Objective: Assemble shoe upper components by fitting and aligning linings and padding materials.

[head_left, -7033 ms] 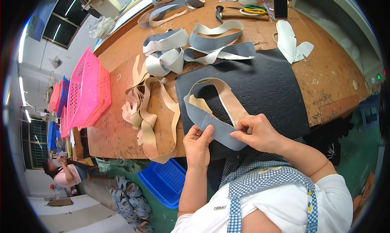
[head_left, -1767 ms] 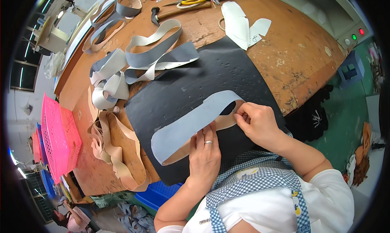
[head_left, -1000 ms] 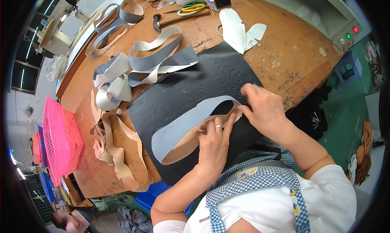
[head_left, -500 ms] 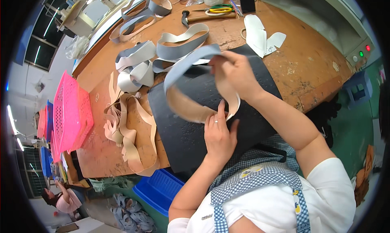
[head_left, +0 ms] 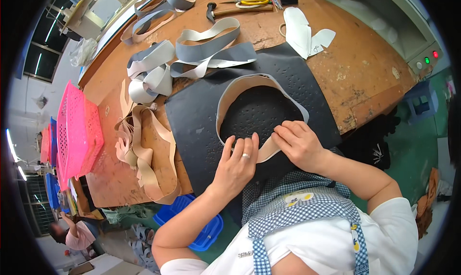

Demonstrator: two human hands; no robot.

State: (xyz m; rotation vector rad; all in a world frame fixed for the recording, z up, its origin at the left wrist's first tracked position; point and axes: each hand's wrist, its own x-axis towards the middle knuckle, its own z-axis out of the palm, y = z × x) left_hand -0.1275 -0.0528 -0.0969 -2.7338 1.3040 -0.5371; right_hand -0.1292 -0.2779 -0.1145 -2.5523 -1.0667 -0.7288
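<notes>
A wide strip band (head_left: pixel 234 93), tan on its inner face and blue-grey on its outer one, stands on edge as a loop on a black mat (head_left: pixel 192 136). My left hand (head_left: pixel 237 163) is closed on the loop's near side, fingers over its upper edge. A short way to the right, my right hand (head_left: pixel 301 146) pinches the same band. Between the hands a tan stretch with a pale lower edge shows. The thumbs and the underside of the grip are hidden. Small punched marks dot the mat inside the loop.
Grey and white band loops (head_left: pixel 211 47) lie beyond the mat. Tan strips (head_left: pixel 144 155) pile at its left, near a pink basket (head_left: pixel 79 131). White pattern pieces (head_left: pixel 297 32), a hammer (head_left: pixel 240 10) and yellow-handled scissors (head_left: pixel 257 2) lie farther back. A blue basket (head_left: pixel 209 232) sits below the table edge.
The raised band has come down onto the mat as a rounded loop. My right hand has moved down from its far side to the near side; my left hand has shifted slightly left.
</notes>
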